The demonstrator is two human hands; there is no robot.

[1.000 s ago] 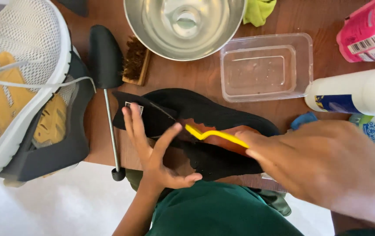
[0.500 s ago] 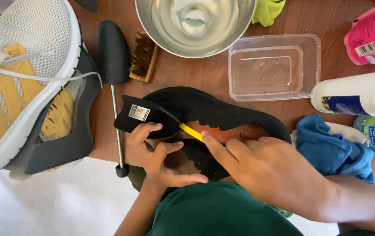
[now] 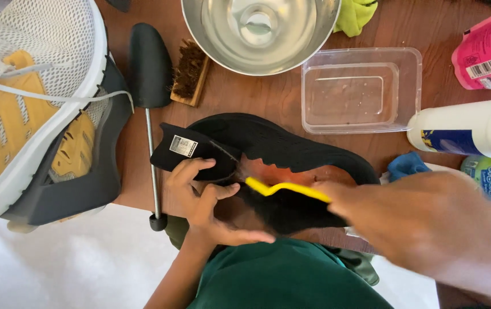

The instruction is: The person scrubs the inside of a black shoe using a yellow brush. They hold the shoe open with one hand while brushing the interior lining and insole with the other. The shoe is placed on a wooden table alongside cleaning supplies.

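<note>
1. Holding the black knit shoe (image 3: pixel 280 154) at the centre of the frame, on the near edge of the wooden desk (image 3: pixel 257 97), the left hand (image 3: pixel 200 194) has its fingers curled around the pulled-out tongue; the right hand (image 3: pixel 428 223) has its fingers closed on the handle of a yellow brush (image 3: pixel 285 189), whose head reaches into the shoe's orange-lined opening.
2. Risk, slippage: the shoe overhangs the desk edge above the lap, so a hard stroke could probably push it off if the left hand's grip loosens.
3. Risk, tongue: it is bent back sharply; brushing against it might strain its seam or scuff the small white label (image 3: pixel 183 145).
4. Risk, spillage: the steel bowl (image 3: pixel 260 31) at upper centre and the clear plastic tub (image 3: pixel 360 91) to its right appear to hold liquid; a wide sweep of the right arm could knock either.
5. Surroundings: a black shoe tree (image 3: pixel 149 74) and a wooden bristle brush (image 3: pixel 188 73) lie just left of the bowl; a white-and-yellow sneaker (image 3: pixel 22 97) fills the upper left.
6. Obstructions: a white bottle (image 3: pixel 468 134) lying on its side, a pink container (image 3: pixel 488 48) and a blue cloth (image 3: pixel 406 165) crowd the right edge, close to the right forearm.
</note>
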